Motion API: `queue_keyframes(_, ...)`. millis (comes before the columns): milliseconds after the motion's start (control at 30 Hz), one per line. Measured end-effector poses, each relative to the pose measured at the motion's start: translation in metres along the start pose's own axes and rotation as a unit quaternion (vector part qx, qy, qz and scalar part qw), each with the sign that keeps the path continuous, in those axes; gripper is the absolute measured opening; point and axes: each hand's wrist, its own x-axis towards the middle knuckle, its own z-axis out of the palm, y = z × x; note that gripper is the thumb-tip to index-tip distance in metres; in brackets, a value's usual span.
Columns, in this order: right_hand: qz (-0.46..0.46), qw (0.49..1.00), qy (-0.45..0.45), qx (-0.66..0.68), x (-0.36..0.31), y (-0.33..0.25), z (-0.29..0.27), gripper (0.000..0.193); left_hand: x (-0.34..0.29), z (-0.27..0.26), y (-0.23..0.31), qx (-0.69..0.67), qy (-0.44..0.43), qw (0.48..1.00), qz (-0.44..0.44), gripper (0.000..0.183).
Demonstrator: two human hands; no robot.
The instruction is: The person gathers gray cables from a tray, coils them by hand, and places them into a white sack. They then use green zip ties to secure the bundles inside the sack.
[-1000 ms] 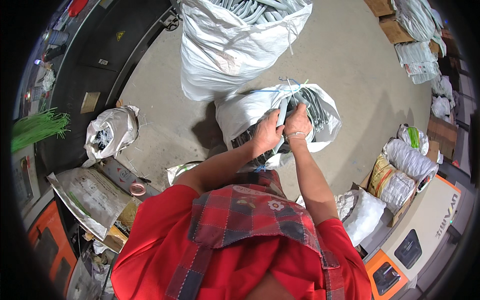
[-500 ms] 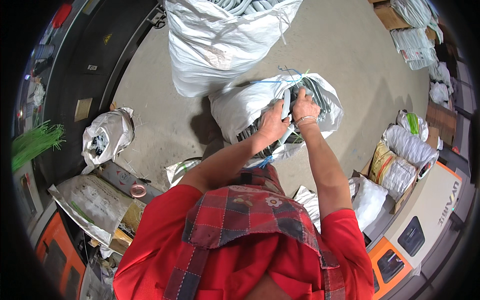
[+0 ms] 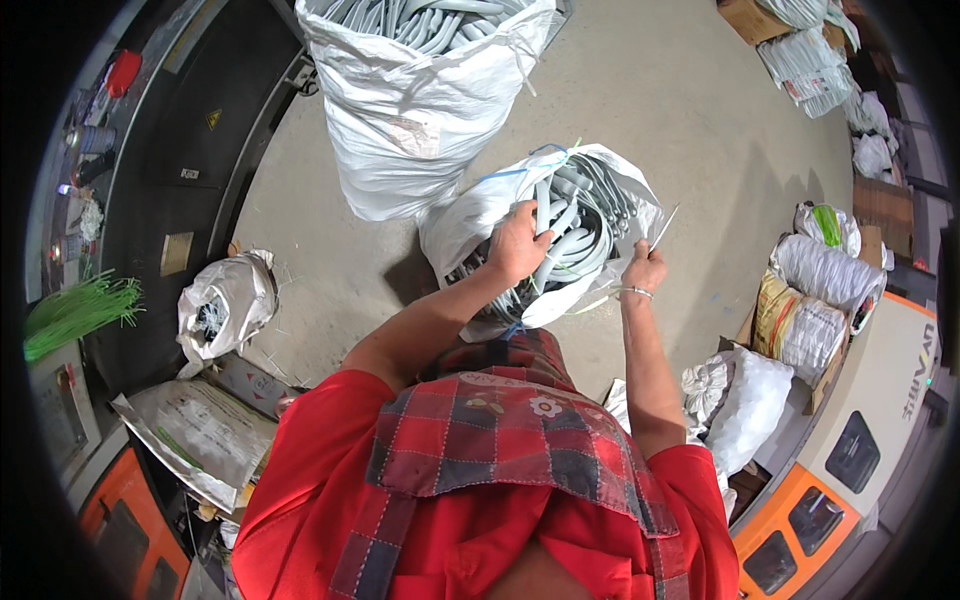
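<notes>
An open white woven sack (image 3: pixel 478 212) lies tilted on the floor before me, packed with curved grey plastic pieces (image 3: pixel 571 243) that look like clothes hangers. My left hand (image 3: pixel 518 243) is inside its mouth, fingers closed round one grey hanger (image 3: pixel 543 205). Just outside the sack's right rim, my right hand (image 3: pixel 643 268) pinches a thin pale strip (image 3: pixel 664 227) that sticks up from the fingers. Blue ties (image 3: pixel 548 149) cross the sack's far rim. Behind it stands a bigger white sack (image 3: pixel 420 120), full of similar grey pieces.
A smaller white sack (image 3: pixel 228 305) sits on the left by a dark machine (image 3: pixel 200 140). Green strips (image 3: pixel 80 315) hang further left. On the right are stacked bundles (image 3: pixel 800 325), a clear plastic bag (image 3: pixel 750 410) and an orange and beige machine (image 3: pixel 860 440).
My right hand has left the hangers and moved right and nearer me, now with a thin strip in it. The left hand has shifted slightly left. My view has shifted a little.
</notes>
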Motion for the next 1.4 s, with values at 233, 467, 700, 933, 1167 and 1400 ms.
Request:
queue_keyframes(233,-0.005,0.999,-0.050,-0.010,-0.034,0.023,0.002,0.032,0.014,-0.001,0.028,0.177,-0.027,0.983,-0.048,0.042)
queue_keyframes(467,-0.077,0.993,-0.042,-0.080,-0.053,-0.001,0.008,0.042,0.025,0.013,0.024,0.249,0.021,0.967,-0.052,0.050)
queue_keyframes(700,-0.057,0.989,-0.058,-0.121,-0.064,-0.051,0.018,0.032,0.022,0.018,0.016,0.253,0.022,0.967,-0.033,0.052)
queue_keyframes(933,-0.140,0.973,-0.053,-0.179,-0.089,-0.045,0.025,0.041,-0.001,0.009,0.015,0.187,-0.044,0.981,-0.028,0.063)
queue_keyframes(1167,-0.149,0.963,-0.104,-0.197,-0.116,-0.046,0.010,0.059,-0.020,0.003,0.002,0.115,-0.082,0.989,0.046,0.078)
queue_keyframes(1400,0.030,0.977,-0.111,-0.181,-0.095,-0.053,0.015,0.051,-0.017,0.010,0.012,0.152,-0.063,0.986,-0.006,0.059)
